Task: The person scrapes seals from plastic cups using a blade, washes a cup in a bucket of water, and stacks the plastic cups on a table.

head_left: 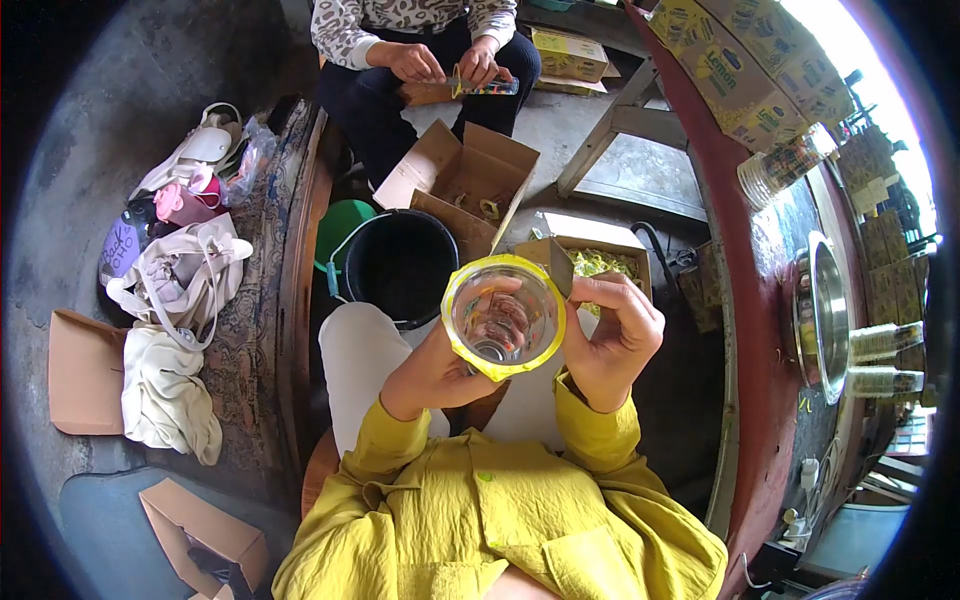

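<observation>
A clear cup (pixel 503 318) with a yellow band round its rim is held up in front of my lap, its open mouth toward the camera. My left hand (pixel 435 372) is wrapped round its outside from the left and below. At the rim's right side, my right hand (pixel 612 335) pinches a dark, flat blade (pixel 561 267) between thumb and fingers, its tip pointing up. Beyond the cup stand a black bucket (pixel 402 265) and an open box (pixel 597 243) holding yellow pieces.
Across from me a seated co-worker (pixel 430 62) handles another cup. An open cardboard box (pixel 462 180) lies between us. Bags (pixel 185 270) are on the left; a steel basin (pixel 828 318) and stacked cups (pixel 885 342) are on the right-hand table.
</observation>
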Motion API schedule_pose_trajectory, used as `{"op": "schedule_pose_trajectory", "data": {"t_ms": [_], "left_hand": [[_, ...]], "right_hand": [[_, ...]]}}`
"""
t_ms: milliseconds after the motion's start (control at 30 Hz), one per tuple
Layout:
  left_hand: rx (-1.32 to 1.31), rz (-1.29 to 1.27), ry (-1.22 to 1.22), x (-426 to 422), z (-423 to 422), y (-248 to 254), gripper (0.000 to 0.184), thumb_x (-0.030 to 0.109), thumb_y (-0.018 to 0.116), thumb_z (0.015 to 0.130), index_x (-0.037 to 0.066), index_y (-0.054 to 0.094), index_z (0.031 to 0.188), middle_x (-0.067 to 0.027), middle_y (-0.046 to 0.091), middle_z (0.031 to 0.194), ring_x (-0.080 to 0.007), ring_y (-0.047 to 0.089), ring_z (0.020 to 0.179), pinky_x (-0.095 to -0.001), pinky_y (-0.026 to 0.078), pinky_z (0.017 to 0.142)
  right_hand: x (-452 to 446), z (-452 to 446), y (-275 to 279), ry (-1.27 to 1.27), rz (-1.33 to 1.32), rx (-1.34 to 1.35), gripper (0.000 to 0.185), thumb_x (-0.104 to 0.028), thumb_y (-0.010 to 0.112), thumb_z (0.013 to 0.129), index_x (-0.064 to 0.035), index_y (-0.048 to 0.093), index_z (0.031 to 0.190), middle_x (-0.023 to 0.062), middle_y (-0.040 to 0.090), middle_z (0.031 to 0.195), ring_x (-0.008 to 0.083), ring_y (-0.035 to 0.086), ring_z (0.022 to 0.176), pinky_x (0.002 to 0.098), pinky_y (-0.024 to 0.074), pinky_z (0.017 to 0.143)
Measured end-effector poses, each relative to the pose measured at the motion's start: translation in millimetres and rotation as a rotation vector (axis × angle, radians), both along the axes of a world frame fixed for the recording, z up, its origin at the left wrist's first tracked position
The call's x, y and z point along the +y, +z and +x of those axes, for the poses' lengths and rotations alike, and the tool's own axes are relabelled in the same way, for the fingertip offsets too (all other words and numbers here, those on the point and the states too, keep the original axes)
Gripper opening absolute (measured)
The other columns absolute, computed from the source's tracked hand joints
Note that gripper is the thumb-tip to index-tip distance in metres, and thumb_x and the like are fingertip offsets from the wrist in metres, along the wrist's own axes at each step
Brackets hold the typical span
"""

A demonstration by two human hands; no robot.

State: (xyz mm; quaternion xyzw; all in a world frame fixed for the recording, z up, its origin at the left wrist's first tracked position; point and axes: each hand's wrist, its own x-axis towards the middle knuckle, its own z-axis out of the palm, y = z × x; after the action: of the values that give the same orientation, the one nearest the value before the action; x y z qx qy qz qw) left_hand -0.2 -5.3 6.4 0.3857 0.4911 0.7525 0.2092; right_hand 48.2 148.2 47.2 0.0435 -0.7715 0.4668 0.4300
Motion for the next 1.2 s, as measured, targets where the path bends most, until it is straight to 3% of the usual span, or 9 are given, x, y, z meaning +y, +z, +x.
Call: {"op": "schedule_pose_trajectory", "data": {"t_ms": [167,433,1200], "left_hand": [[0.228,-0.044,0.154,6,0,4,0.073,0.000,0.066,0.067,0.003,0.026,0.127,-0.0086,0.041,0.111,-0.0142,0.048,0.095,-0.0255,0.041,0.080],[0.216,0.031,0.202,9,1,-2,0.078,0.001,0.070,0.065,0.004,0.024,0.128,-0.0094,0.041,0.114,-0.0152,0.047,0.099,-0.0257,0.042,0.081],[0.178,-0.075,0.153,2,0,2,0.076,0.000,0.069,0.066,0.003,0.025,0.128,-0.0074,0.043,0.108,-0.0127,0.048,0.092,-0.0236,0.041,0.078]], "right_hand": [[-10,1,-3,-0.086,-0.049,0.098,0.023,0.010,0.064,0.059,0.0004,0.062,0.079,0.0084,0.059,0.063,0.0133,0.056,0.052,0.0208,0.0413,0.048],[-18,9,-7,-0.151,0.056,0.261,0.025,0.012,0.066,0.055,0.0007,0.062,0.077,0.0093,0.058,0.061,0.0139,0.055,0.052,0.0198,0.0410,0.048],[-20,10,-4,-0.220,0.090,0.172,0.022,0.010,0.067,0.056,0.0004,0.062,0.075,0.0098,0.058,0.060,0.0158,0.056,0.051,0.0218,0.0427,0.048]]}}
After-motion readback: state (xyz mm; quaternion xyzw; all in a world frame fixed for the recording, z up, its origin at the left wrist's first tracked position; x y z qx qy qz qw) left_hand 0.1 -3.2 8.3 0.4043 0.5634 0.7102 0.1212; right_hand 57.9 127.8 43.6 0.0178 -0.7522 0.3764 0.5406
